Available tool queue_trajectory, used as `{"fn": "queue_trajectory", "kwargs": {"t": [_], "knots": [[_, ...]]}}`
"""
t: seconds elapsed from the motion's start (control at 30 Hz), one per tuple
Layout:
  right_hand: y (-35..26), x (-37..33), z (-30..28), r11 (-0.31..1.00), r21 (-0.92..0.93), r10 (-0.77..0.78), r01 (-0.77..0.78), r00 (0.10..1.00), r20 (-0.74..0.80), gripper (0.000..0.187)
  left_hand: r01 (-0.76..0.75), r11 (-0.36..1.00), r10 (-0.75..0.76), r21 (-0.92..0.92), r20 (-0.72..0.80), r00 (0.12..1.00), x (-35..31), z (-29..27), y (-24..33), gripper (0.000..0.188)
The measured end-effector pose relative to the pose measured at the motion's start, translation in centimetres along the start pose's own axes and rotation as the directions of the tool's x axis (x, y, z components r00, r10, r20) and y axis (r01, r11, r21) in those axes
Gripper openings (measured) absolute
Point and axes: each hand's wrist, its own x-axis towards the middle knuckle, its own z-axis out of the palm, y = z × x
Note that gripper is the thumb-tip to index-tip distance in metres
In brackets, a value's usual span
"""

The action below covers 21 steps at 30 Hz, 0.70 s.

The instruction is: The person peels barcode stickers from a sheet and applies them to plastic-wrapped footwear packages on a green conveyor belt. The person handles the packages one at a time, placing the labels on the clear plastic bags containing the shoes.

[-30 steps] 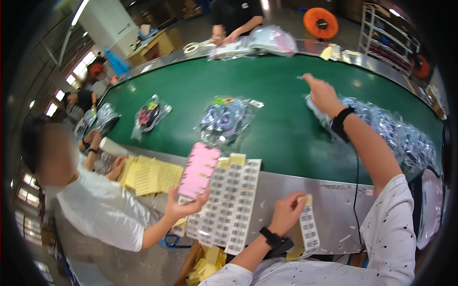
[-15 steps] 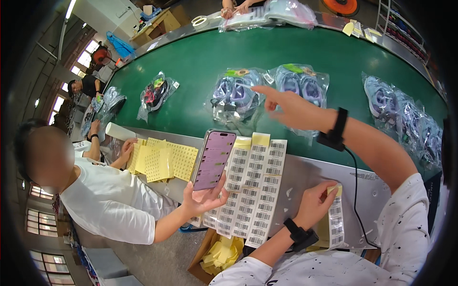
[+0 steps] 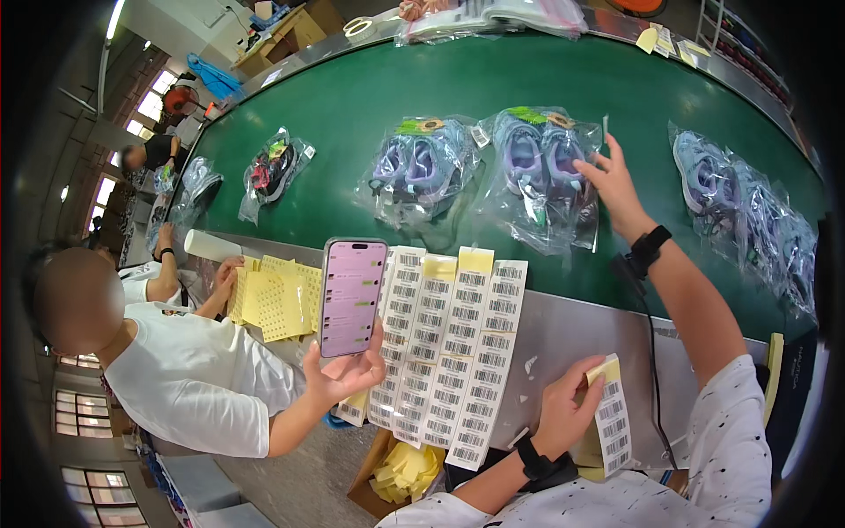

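Observation:
My left hand (image 3: 566,409) pinches a strip of white barcode labels (image 3: 613,422) with a yellow backing end, low over the grey metal ledge. My right hand (image 3: 619,187) reaches over the green belt with its fingers spread. Its fingertips are at the right edge of a clear bag holding a pair of light blue shoes (image 3: 522,158); whether they press on it I cannot tell. A small pale piece (image 3: 606,128) shows by one fingertip. Left of that bag lies another bagged pair of blue shoes (image 3: 421,167).
Several barcode label strips (image 3: 449,352) hang over the ledge. A co-worker's hand (image 3: 348,370) holds up a phone (image 3: 352,297) beside them. More bagged shoes (image 3: 744,207) lie right, a dark bagged pair (image 3: 275,172) left. A box of yellow paper scraps (image 3: 407,471) stands below.
My right hand has moved right, from between the two middle bags to the right edge of the right one. My left hand still holds the label strip. The view has shifted slightly.

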Motion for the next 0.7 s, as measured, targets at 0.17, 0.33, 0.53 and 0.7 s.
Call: {"fn": "queue_trajectory", "kwargs": {"t": [0.17,0.33,0.53,0.7], "knots": [[-0.6,0.1,1.6,0.995,0.094,0.04,-0.04,0.999,0.003,0.096,0.029,0.992,-0.043,-0.125,-0.115,0.992,-0.1,0.0,-0.8,0.037],[1.0,3.8,-4.0,0.997,0.032,0.074,-0.069,0.984,-0.163,0.084,0.034,0.96,-0.067,-0.277,-0.111,0.992,0.0,0.5,0.2,0.038],[-0.4,7.1,-5.5,0.97,0.118,0.228,-0.212,0.963,-0.143,0.076,0.004,0.98,-0.024,-0.198,-0.097,0.995,0.0,0.9,0.2,0.037],[-0.4,11.1,-2.0,0.953,-0.227,0.152,-0.199,0.966,-0.211,0.074,-0.013,1.0,0.012,-0.007,-0.164,0.986,-0.5,0.3,-1.9,0.038]]}}
